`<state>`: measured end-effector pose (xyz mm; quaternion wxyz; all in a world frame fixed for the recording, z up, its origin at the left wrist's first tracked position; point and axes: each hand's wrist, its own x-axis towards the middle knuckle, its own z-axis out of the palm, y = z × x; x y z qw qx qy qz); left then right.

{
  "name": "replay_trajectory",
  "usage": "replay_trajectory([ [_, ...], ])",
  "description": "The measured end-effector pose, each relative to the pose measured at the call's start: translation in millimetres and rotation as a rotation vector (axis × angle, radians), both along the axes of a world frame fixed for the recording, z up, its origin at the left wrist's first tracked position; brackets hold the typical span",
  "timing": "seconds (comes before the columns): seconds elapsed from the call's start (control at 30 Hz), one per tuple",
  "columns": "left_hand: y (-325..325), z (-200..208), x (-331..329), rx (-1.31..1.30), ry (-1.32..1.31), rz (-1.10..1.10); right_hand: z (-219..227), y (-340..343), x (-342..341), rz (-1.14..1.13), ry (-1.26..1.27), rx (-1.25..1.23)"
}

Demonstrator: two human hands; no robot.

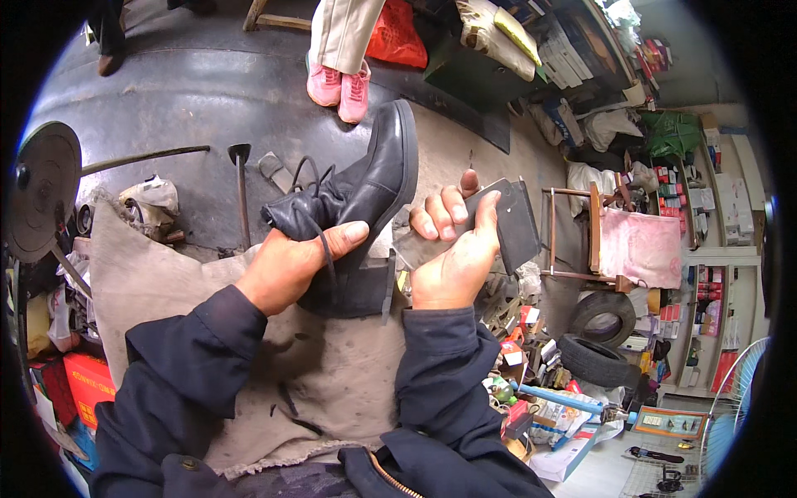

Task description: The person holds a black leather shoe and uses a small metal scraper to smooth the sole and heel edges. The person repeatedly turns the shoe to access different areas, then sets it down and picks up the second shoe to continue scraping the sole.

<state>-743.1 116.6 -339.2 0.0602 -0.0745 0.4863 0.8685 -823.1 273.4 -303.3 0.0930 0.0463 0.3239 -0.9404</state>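
A black lace-up leather boot (365, 187) lies on its side over my lap, toe pointing away and the sole facing right. My left hand (286, 266) is closed around its ankle and instep, thumb across the leather. Beside the heel, my right hand (457, 257) grips a flat blade-like tool (520, 224) with a dark, squared upper end. Its greyish lower part (415, 247) slants toward the boot's heel; whether it touches is unclear. At the heel (382, 286), a thin edge stands out. Under the boot, a worn beige apron (199, 303) covers my legs.
A round dark disc (46, 191) stands at the left, with a metal post (242, 195) nearer the middle. Someone in pink shoes (339, 90) stands ahead. To the right are a wooden chair (639, 245), tyres (602, 319) and a heap of tools and scraps (519, 349).
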Motion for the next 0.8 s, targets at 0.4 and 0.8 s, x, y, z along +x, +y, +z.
replay_trajectory([
  [0.4, 7, -2, -13, -0.045, -0.067, -0.013, -2, 0, -7, -0.028, 0.015, 0.049],
  [0.8, 12, -2, -13, -0.029, -0.042, 0.031, 1, -12, -2, -0.174, 0.042, 0.157],
])
